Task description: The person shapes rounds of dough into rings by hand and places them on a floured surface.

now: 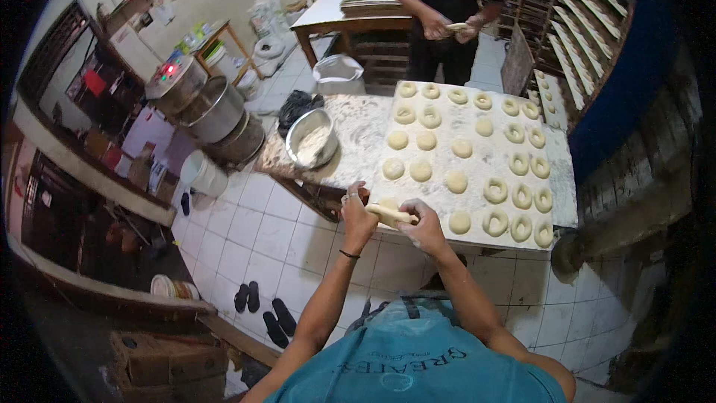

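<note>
Between my two hands, a piece of pale dough (391, 215) is held up just above the near edge of the floured board (473, 130). My left hand (358, 213) closes on its left end, and my right hand (425, 227), dusted with flour, grips the other end. Rows of dough pieces cover the board. Some are rings with a hole, like the dough ring (495, 191) near my right hand; others are plain rounds, such as the dough round (459, 222).
A metal bowl of flour (312, 139) stands on the table's left part beside a black plastic bag (298, 107). Across the table, a person (447, 7) holds dough in both hands. A tray rack (589, 22) rises at far right; a mixer (212, 108) stands left.
</note>
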`<state>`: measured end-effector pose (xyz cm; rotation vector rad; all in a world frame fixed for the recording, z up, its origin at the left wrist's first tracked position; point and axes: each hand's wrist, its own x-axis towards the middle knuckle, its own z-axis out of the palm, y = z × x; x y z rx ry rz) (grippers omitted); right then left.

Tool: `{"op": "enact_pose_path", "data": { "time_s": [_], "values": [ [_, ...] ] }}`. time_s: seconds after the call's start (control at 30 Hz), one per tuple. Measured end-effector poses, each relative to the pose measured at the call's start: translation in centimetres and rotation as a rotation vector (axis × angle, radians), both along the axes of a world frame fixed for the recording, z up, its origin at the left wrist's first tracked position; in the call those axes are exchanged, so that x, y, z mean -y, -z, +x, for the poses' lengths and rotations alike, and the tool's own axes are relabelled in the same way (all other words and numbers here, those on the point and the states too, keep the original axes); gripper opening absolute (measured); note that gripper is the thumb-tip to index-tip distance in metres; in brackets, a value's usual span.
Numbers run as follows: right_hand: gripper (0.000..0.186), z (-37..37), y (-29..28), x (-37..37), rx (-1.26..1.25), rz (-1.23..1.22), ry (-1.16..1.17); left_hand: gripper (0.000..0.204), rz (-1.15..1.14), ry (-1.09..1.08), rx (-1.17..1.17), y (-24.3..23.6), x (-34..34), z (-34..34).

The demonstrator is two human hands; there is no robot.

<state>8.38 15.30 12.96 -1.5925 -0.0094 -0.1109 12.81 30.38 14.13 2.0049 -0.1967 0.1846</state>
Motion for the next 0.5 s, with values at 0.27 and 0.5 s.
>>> {"op": "enact_pose_path", "data": {
  "time_s": [0.27,0.5],
  "values": [
    [0.038,-0.5,-5.1,-5.0,-0.341,0.906,-0.33,0.06,-1.752,0.509,-0.548,-1.9,-5.8,-5.1],
    [0.039,-0.9,-6.4,-1.7,-0.617,0.857,-0.649,0.07,-1.444,0.596,-0.727,-4.9,-4.5,-2.7]
  ]
}}
